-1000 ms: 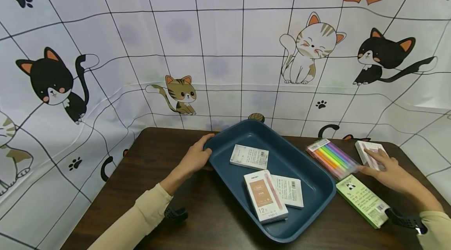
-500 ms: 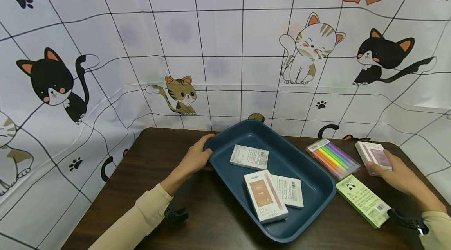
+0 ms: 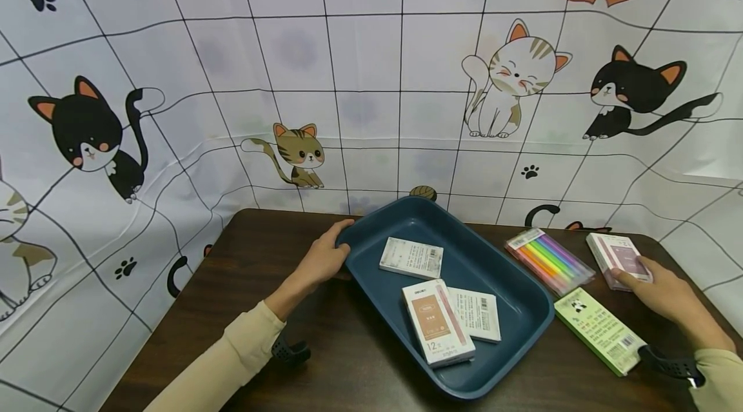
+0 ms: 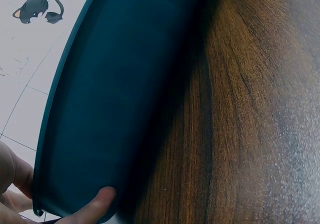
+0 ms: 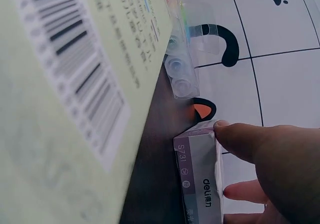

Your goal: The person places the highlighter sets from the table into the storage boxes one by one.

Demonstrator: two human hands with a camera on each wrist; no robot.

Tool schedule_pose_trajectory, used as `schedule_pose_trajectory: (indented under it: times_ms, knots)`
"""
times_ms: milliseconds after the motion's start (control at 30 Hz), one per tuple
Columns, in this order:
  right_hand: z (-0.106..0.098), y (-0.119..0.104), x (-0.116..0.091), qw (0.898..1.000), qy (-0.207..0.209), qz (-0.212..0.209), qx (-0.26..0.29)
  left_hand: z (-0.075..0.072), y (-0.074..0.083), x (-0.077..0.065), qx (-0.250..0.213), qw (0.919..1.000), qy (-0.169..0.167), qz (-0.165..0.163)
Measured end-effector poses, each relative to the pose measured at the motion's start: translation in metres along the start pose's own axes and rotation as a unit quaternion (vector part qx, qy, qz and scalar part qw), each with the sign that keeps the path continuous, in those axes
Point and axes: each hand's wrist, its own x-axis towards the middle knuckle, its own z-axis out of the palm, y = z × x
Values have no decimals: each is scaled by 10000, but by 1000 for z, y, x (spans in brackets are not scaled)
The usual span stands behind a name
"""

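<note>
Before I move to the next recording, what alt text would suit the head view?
A person's right grip holds a white-and-mauve box at the right of a dark wood-grain table, while the left grip holds the rim of a blue tray containing three mainly white boxes. A pack of rainbow-coloured pens and a green package lie beside the tray.

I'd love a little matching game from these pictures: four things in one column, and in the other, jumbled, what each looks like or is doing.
1. Tray
2. Clear pack
3. Left hand
4. Right hand

A. Shows stripes of many colours
B. Grips a box outside the tray
C. Is dark blue
D. Grips the tray's corner

Pairs: 1-C, 2-A, 3-D, 4-B
</note>
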Motion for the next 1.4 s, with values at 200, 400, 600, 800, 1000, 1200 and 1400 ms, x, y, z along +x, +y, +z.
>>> schedule_pose_trajectory:
  times_ms: [200, 400, 600, 800, 1000, 1200, 1400]
  knots:
    - [0, -1, 0, 9990, 435, -18, 32, 0, 2, 0, 30, 10000, -14, 15]
    - [3, -4, -1, 9941, 1052, -122, 218, -1, 1, 1, 45, 10000, -23, -28]
    - [5, -6, -4, 9884, 1313, -4, 759, -2, 1, 0, 61, 9999, -65, 70]
    - [3, -7, -6, 9698, 1391, 406, 1962, -3, 0, 0, 122, 9999, -52, 91]
    - [-8, -15, -6, 9095, 1617, 896, 3722, -3, 0, 0, 201, 9997, -40, 92]
    - [-26, -39, -14, 8597, 1920, 849, 4656, -4, 1, 0, 598, 9980, 52, 213]
    - [-39, -66, -22, 7952, 1834, 268, 5773, -3, 1, 0, 654, 9976, 79, 221]
